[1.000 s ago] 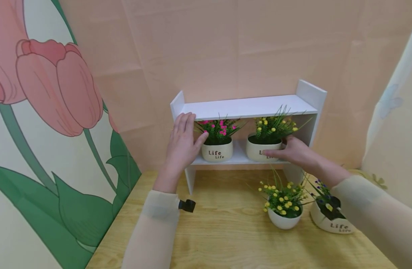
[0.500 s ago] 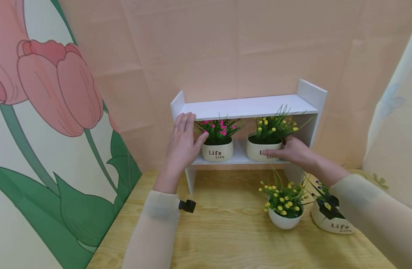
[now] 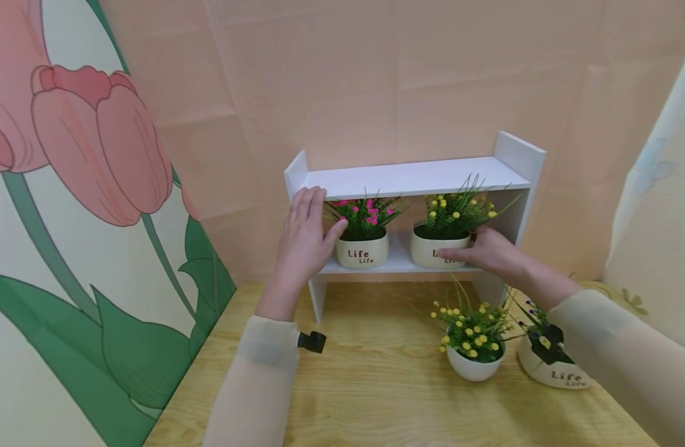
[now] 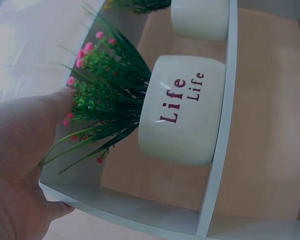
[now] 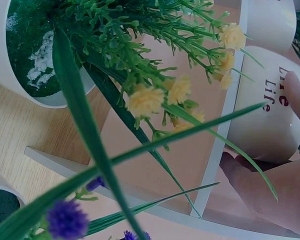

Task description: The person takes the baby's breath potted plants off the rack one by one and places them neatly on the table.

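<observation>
My right hand (image 3: pixel 490 251) grips the right side of a cream flowerpot (image 3: pixel 423 251) with yellow flowers, on the lower board of a white two-tier shelf (image 3: pixel 404 177). The thumb lies across its "Life" lettering, with the other fingers partly hidden behind the pot. At the shelf's upper left corner, my left hand (image 3: pixel 303 239) rests with fingers fairly straight. Its thumb points in toward the pink flowers of a second cream flowerpot (image 3: pixel 362 253). In the left wrist view that hand (image 4: pixel 25 160) straddles the side panel's edge beside the pink flowers (image 4: pixel 87 49).
On the wooden table (image 3: pixel 365 385), in front of the shelf's right end, stands a round white pot (image 3: pixel 473 367) of yellow flowers. To its right a cream "Life" pot (image 3: pixel 560 374) with purple flowers is partly covered by my right sleeve. A peach backdrop (image 3: pixel 348 81) hangs behind.
Both hands and the pots hold their places; the whole view shifts only very slightly.
</observation>
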Demonstrator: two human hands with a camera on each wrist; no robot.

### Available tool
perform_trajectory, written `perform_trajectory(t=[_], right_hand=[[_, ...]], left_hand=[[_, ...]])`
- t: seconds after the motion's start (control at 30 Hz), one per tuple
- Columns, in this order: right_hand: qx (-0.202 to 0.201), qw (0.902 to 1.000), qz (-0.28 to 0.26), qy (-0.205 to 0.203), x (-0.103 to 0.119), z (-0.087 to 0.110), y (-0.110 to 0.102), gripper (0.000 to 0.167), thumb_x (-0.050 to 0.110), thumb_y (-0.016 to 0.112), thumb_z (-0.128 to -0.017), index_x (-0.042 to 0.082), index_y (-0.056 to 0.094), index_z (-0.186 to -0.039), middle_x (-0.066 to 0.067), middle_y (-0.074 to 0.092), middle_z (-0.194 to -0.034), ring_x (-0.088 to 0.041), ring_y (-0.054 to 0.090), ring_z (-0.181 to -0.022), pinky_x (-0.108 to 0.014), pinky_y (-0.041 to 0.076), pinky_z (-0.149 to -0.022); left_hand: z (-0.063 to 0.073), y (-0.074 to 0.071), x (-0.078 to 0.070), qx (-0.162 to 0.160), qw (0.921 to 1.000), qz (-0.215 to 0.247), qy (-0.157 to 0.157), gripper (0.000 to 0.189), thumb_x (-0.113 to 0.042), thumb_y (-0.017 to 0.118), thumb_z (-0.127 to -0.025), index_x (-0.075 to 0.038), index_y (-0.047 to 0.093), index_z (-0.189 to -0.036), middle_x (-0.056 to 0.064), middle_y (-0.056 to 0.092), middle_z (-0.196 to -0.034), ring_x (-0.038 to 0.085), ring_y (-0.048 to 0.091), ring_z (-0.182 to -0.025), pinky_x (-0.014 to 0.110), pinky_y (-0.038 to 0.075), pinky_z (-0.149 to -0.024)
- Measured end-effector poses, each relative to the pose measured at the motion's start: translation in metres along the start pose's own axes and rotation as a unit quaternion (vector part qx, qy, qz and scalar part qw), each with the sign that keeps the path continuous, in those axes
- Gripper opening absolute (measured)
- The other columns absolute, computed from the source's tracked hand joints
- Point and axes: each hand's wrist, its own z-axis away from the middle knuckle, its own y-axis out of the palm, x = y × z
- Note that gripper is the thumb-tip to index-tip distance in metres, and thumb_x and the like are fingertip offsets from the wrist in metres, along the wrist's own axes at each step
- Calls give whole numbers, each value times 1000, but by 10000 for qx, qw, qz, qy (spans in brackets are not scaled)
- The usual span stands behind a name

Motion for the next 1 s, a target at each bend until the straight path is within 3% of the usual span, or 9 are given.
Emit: perform_trajectory(t=[0.17,0.23,0.37,0.43,0.53,0.6,0.67,0.73,1.0], right_hand=[[-34,9999,95,54,0,0,0,123,60,82,-97,-9,12,-172,-44,31,-166,-56,43,-147,-69,44,-116],[-59,9998,153,71,0,1,1,122,61,82,-96,-10,17,-170,-42,39,-161,-51,51,-136,-64,50,-108],[-132,9994,300,115,0,1,1,116,65,82,-94,-13,30,-163,-30,56,-131,-39,55,-110,-49,49,-87],[-160,9992,353,130,0,0,1,107,65,82,-94,-13,41,-154,-20,56,-110,-34,55,-99,-45,46,-80],[-144,9990,382,196,0,0,1,78,66,83,-93,-6,59,-113,-6,45,-82,-27,50,-81,-40,44,-71],[-119,9990,347,244,0,0,1,67,66,83,-92,7,53,-86,2,36,-71,-22,44,-70,-38,42,-67],[-101,9990,308,296,0,0,1,69,67,83,-91,16,41,-72,6,30,-64,-18,37,-64,-36,40,-63],[-107,9991,277,312,1,1,1,72,67,84,-91,19,35,-67,7,28,-62,-16,35,-60,-36,39,-61],[-174,9991,242,311,0,2,1,72,69,85,-89,19,36,-69,7,29,-62,-17,36,-61,-36,40,-61]], left_hand=[[-1,0,0,38,10000,-3,-35,80,-50,57,-114,-8,24,-174,13,25,-180,30,9,-169,51,16,-137],[-1,0,0,42,10000,-8,-41,80,-50,57,-114,-8,24,-174,13,24,-180,30,9,-169,50,15,-137],[-2,0,0,42,10000,8,-57,81,-50,58,-114,-8,25,-174,13,25,-180,30,9,-169,49,14,-137],[-1,-1,-1,51,10000,29,-73,80,-50,58,-114,-8,25,-174,13,25,-180,30,9,-169,48,13,-137],[-2,-1,-1,54,9999,52,-87,80,-49,58,-114,-8,25,-174,13,24,-180,30,9,-169,48,13,-137],[-2,-1,-1,62,9999,51,-97,80,-49,58,-114,-8,25,-174,13,24,-180,30,9,-169,48,13,-137],[-2,-1,-1,62,9999,42,-97,80,-49,58,-114,-8,25,-174,13,25,-180,30,9,-169,49,13,-137],[-2,-1,-1,66,9999,34,-104,80,-49,59,-114,-8,25,-174,13,25,-180,30,9,-169,49,14,-137],[-1,-1,-2,67,9999,24,-117,80,-49,58,-114,-8,24,-174,13,24,-180,30,9,-169,51,15,-137]])
